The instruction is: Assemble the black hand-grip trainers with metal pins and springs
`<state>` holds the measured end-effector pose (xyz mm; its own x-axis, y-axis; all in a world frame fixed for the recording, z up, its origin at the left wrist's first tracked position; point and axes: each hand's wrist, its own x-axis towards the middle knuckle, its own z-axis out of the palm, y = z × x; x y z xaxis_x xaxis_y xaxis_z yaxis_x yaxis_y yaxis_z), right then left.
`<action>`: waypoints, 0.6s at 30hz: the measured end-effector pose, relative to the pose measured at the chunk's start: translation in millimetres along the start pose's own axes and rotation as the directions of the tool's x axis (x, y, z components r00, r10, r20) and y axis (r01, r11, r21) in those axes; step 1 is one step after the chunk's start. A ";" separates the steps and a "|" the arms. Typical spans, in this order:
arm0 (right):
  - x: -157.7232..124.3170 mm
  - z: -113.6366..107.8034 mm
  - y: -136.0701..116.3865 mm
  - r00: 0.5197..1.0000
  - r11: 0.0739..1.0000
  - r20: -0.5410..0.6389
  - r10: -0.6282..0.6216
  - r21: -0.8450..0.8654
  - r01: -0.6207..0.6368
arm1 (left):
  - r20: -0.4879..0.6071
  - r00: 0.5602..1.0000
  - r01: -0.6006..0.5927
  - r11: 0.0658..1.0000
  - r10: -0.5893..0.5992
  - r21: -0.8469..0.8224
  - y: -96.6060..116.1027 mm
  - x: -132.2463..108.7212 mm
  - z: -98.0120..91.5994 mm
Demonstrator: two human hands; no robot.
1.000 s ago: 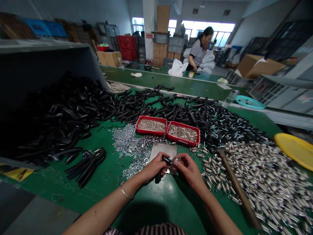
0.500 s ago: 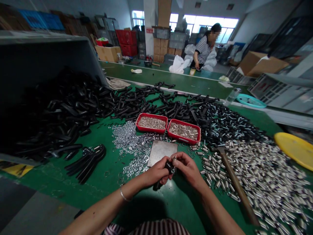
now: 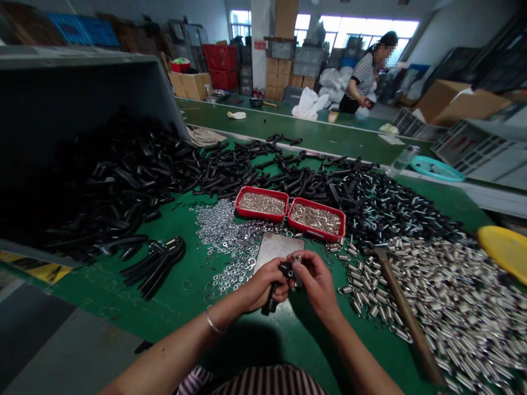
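Note:
My left hand (image 3: 265,284) is closed around a black handle-like part (image 3: 269,305), whose lower end sticks out below the fingers. Beside it my right hand (image 3: 316,281) pinches a small silver metal piece (image 3: 297,258), too small to name exactly, against the top of the black part. Both hands are over the near edge of a flat metal plate (image 3: 276,247). Just beyond the plate stand two red trays, the left tray (image 3: 263,216) with tiny metal pieces and the right tray (image 3: 317,235) with small pins. Loose nuts or rings (image 3: 230,274) lie left of the plate.
A hammer (image 3: 405,310) lies among many metal springs (image 3: 465,307) on the right. Several assembled black hand tools (image 3: 158,263) lie at left, near a grey bin (image 3: 168,104) spilling black handles. Black parts with bolts (image 3: 382,203) are heaped behind. Across the bench stands a person (image 3: 364,77).
The camera view has shifted slightly, so the scene sits further right. The black part has turned in my left hand and shows more of its lower end. The person opposite has raised a hand.

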<state>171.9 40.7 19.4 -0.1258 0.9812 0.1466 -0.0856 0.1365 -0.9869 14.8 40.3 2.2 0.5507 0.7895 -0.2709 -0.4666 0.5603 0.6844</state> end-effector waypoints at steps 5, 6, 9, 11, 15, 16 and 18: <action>-2.8 -0.9 14.3 0.992 0.982 -0.049 0.117 0.152 -0.108 | -0.098 0.994 -0.023 0.979 0.044 0.201 0.0 -3.4 3.5; -2.9 -2.3 17.4 0.989 0.975 -0.033 0.142 0.180 -0.134 | -0.129 0.989 -0.030 0.961 0.068 0.275 -1.0 -3.5 3.2; -2.1 -8.7 21.5 0.978 0.955 0.028 0.209 0.210 -0.210 | -0.187 0.974 -0.035 0.895 0.131 0.445 -2.9 -3.1 2.0; -1.5 -14.2 18.6 0.970 0.959 0.057 0.237 0.148 -0.243 | -0.209 0.965 -0.022 0.842 0.158 0.538 -2.2 -3.4 1.1; -2.9 -23.3 3.8 0.936 0.955 0.196 0.291 -0.004 -0.296 | -0.222 0.951 -0.010 0.735 0.217 0.678 1.8 -6.1 0.5; -3.5 -24.7 0.1 0.924 0.953 0.235 0.300 -0.032 -0.301 | -0.213 0.951 -0.014 0.721 0.223 0.692 2.5 -7.0 0.6; -4.1 -26.6 -5.4 0.917 0.958 0.275 0.287 -0.100 -0.270 | -0.195 0.957 -0.019 0.715 0.216 0.699 3.2 -8.6 1.0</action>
<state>199.1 39.6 22.3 -0.4121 0.9018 -0.1305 0.0506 -0.1203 -0.9914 9.3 35.0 7.4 0.2908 0.9253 -0.2434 0.1398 0.2105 0.9675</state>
